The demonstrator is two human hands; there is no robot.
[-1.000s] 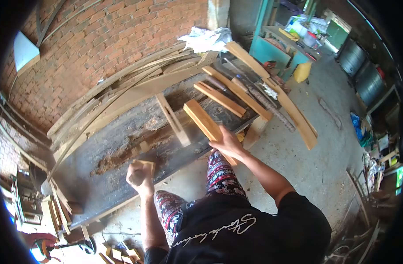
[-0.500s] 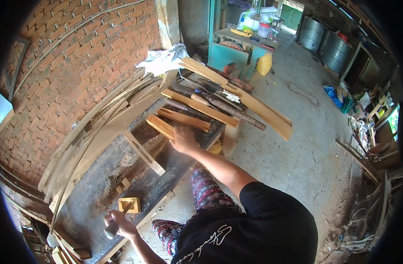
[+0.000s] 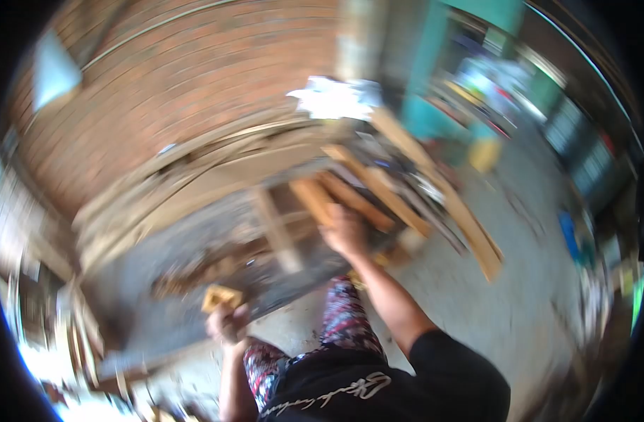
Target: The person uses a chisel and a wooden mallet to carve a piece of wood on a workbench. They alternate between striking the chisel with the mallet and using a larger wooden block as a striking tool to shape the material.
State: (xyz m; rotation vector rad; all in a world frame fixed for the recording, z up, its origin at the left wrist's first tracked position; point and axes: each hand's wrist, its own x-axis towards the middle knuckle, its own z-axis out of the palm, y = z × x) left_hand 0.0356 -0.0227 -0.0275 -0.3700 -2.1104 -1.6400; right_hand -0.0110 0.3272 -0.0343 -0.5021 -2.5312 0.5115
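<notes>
My left hand (image 3: 227,323) is closed in a fist at the bench's near edge. Motion blur smears it, but a chisel-like tool showed in this fist a moment earlier. Just beyond the knuckles is a small yellowish wooden block (image 3: 222,298) with a hollow in its face. My right hand (image 3: 344,231) is closed over the near end of an orange-brown wooden piece (image 3: 310,198). Beside that piece lies a darker brown wooden piece (image 3: 354,200), with a long light strip (image 3: 392,190) past it.
A wooden crosspiece (image 3: 276,228) spans the dark workbench (image 3: 146,302). Long boards (image 3: 195,172) run along the brick wall (image 3: 216,77). White cloth or plastic (image 3: 336,97) lies at the back. A long plank (image 3: 470,218) juts over the concrete floor (image 3: 519,295).
The view has swung, so the bench sits further right and everything is blurred. My left hand now appears closer against the hollowed block. My right hand stays at the wooden piece's end.
</notes>
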